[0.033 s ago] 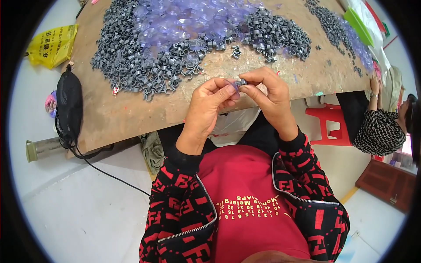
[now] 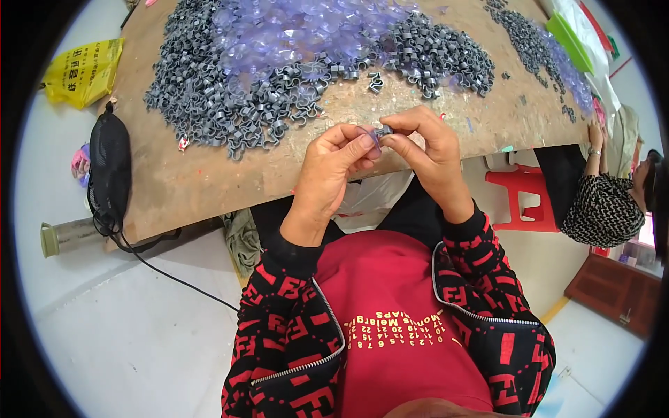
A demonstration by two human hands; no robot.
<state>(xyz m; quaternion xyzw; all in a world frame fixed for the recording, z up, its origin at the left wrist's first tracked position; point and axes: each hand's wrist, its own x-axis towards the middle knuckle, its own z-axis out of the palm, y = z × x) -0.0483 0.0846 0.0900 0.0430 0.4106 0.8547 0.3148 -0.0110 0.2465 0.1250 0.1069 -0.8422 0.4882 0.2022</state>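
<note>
Pale grey concrete floor (image 2: 139, 334) spreads under and around a scuffed brown wooden board worktop (image 2: 209, 181), whose near edge runs just above the person's lap. Across the far half of the worktop lies a broad heap of small grey plastic clips (image 2: 209, 90), and on top of it, toward the middle, a mound of clear violet-tinted suction cups (image 2: 300, 35). A black mesh bag (image 2: 109, 167) hangs over the worktop's left edge, with a crumpled yellow plastic bag (image 2: 83, 70) on the floor beyond it. On the right stands a red plastic stool (image 2: 526, 198), and another person in a dotted top (image 2: 603, 209) sits at the far corner. Both hands meet above the near edge: the left hand (image 2: 327, 174) pinches one clear suction cup (image 2: 368, 134) between thumb and forefinger, and the right hand (image 2: 432, 150), fingers closed to a pinch, presses a single small grey clip (image 2: 383, 130) against it.
</note>
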